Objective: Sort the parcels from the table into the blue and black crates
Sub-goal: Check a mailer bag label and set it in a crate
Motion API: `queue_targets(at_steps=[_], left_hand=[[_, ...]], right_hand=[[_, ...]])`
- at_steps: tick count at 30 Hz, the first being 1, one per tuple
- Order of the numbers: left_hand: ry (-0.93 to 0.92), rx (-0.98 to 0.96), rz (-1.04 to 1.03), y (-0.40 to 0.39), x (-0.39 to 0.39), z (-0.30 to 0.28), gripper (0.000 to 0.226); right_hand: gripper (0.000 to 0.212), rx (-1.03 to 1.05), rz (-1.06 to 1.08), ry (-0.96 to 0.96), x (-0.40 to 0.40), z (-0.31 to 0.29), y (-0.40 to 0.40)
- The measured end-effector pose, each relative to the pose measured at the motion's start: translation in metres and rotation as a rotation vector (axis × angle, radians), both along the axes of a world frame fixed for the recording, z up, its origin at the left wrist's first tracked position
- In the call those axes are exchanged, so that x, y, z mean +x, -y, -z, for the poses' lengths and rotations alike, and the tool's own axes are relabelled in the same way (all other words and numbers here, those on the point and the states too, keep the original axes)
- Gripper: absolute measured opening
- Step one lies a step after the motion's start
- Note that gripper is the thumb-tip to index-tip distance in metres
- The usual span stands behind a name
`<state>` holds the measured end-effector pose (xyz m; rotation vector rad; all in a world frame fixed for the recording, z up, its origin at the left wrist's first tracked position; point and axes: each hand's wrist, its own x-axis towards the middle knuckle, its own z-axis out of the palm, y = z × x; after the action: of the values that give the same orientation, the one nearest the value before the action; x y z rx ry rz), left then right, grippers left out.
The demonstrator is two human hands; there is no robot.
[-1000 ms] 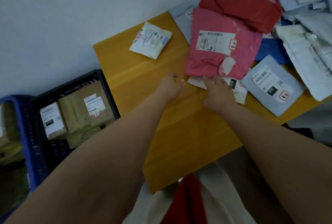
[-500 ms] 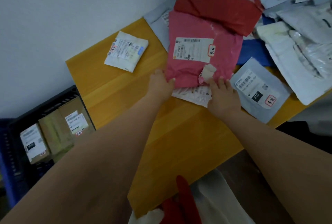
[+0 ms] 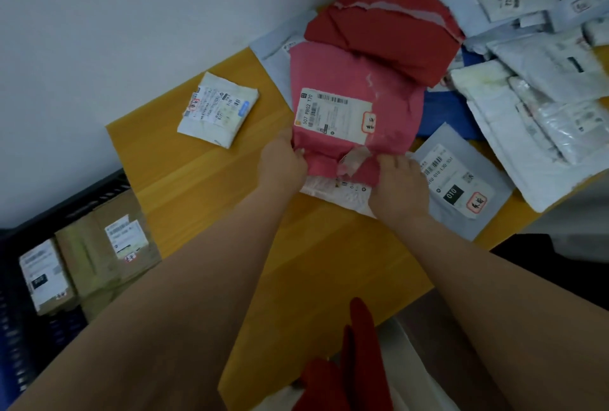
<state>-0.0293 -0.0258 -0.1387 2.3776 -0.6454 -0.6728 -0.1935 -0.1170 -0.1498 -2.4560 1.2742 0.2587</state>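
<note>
While both forearms reach forward, left hand (image 3: pixel 282 160) and right hand (image 3: pixel 398 186) pinch the pink parcel (image 3: pixel 356 113) at its near edge.

Open table: bare wood on the table (image 3: pixel 204 176) between the white packet (image 3: pixel 219 109) and the near edge, and again in front of both hands.
Left side: the white packet lies alone, well apart from the pink parcel (image 3: pixel 356 113); a clear lane runs between them.
Right side: a crowded heap of grey mailers (image 3: pixel 543 87) covers the table to its edge; the grey envelope (image 3: pixel 461 179) lies just beside the right hand (image 3: pixel 400 189).
Behind: the red parcel (image 3: pixel 385 28) overlaps the pink one, against the wall.
Crate: the black crate (image 3: pixel 66 203), beside the table's left edge, holds brown boxes (image 3: pixel 108 245).
</note>
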Motion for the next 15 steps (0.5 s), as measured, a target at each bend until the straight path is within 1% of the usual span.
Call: queue_targets(at_steps=[3, 6, 8, 9, 11, 13, 15], left_hand=[[0.011, 0.006, 0.001, -0.046, 0.018, -0.009, 0.04], [0.073, 0.123, -0.008, -0.116, 0.039, -0.013, 0.039], [0.087, 0.203, 0.029, -0.162, 0.047, -0.016, 0.045], [0.084, 0.235, 0.048, -0.182, 0.049, -0.017, 0.047], [0.085, 0.292, 0.082, -0.213, 0.05, -0.017, 0.044], [0.115, 0.331, 0.113, -0.235, 0.049, -0.015, 0.04], [0.141, 0.312, 0.103, -0.252, 0.046, -0.01, 0.043]], right_hand=[[0.042, -0.084, 0.142, 0.095, 0.005, -0.006, -0.011], [0.051, -0.108, 0.196, 0.148, 0.012, -0.011, -0.035], [0.057, -0.08, 0.211, 0.204, 0.017, -0.014, -0.06], [0.057, -0.056, 0.194, 0.214, 0.019, -0.015, -0.074], [0.053, 0.006, 0.112, 0.198, 0.022, -0.013, -0.103], [0.051, 0.064, -0.001, 0.135, 0.024, -0.008, -0.131], [0.053, 0.106, -0.078, 0.055, 0.023, -0.003, -0.155]])
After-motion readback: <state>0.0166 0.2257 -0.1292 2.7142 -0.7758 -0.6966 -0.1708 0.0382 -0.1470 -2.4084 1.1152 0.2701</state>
